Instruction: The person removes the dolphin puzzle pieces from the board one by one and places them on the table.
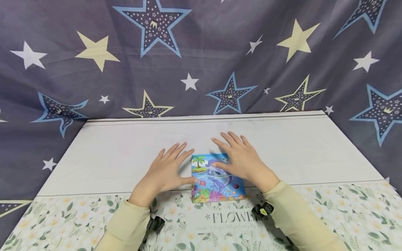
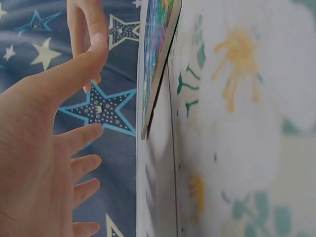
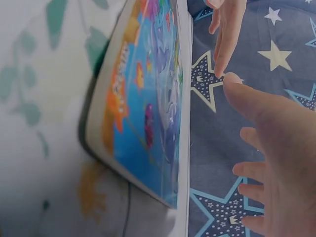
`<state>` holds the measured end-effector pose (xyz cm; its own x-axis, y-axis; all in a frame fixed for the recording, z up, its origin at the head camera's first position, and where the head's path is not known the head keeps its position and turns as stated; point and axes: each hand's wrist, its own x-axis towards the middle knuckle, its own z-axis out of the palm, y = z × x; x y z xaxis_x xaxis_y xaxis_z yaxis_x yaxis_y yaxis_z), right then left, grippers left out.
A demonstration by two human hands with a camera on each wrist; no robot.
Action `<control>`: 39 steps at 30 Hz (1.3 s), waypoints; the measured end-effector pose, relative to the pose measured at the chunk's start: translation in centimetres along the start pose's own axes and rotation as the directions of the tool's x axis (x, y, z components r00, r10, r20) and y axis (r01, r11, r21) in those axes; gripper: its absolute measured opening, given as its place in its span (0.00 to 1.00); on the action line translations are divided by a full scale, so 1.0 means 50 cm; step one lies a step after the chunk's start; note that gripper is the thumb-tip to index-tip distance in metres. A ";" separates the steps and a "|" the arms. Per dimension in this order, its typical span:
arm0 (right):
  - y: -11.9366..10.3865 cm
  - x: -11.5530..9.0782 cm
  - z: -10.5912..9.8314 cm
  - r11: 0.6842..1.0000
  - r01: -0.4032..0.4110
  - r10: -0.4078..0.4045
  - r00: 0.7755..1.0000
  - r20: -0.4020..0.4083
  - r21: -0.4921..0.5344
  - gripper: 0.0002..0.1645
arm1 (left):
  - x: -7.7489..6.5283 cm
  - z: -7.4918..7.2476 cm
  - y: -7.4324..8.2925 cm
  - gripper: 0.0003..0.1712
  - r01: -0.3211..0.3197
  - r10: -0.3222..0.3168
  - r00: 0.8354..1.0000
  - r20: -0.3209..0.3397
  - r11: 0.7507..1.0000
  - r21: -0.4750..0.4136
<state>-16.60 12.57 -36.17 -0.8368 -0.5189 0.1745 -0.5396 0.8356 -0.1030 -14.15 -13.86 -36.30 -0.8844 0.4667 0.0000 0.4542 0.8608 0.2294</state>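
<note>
A flat, thin board with a bright sea picture of dolphins, a palm tree and coral (image 1: 205, 190) lies on the table in the head view. My left hand (image 1: 166, 170) is held over its left side, fingers spread, the thumb overlapping the board's left edge in this view. Over the board's upper right is my right hand (image 1: 243, 160), also with fingers spread, hiding part of the picture. In the right wrist view, the board (image 3: 143, 98) shows a pale, rounded edge, and a space shows between it and the hand's thumb. Neither hand holds anything.
The table cover (image 1: 119, 157) is plain white at the back and flower-printed in front, with the word FLOWER near the board. A dark curtain (image 1: 201, 45) with stars hangs behind and at both sides. A small black device (image 1: 155, 223) is strapped at the left wrist.
</note>
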 end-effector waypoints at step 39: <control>-0.062 0.077 0.052 0.930 -0.035 -0.039 0.980 0.193 0.365 0.26 | 0.022 0.015 0.000 0.65 0.082 -0.035 0.980 0.196 0.967 -0.242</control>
<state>-18.39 7.49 -37.74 -0.8174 -0.5760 -0.0140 -0.5064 0.7298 -0.4594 -15.06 -13.20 -37.03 -0.8615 0.4673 -0.1983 0.3403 0.8215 0.4575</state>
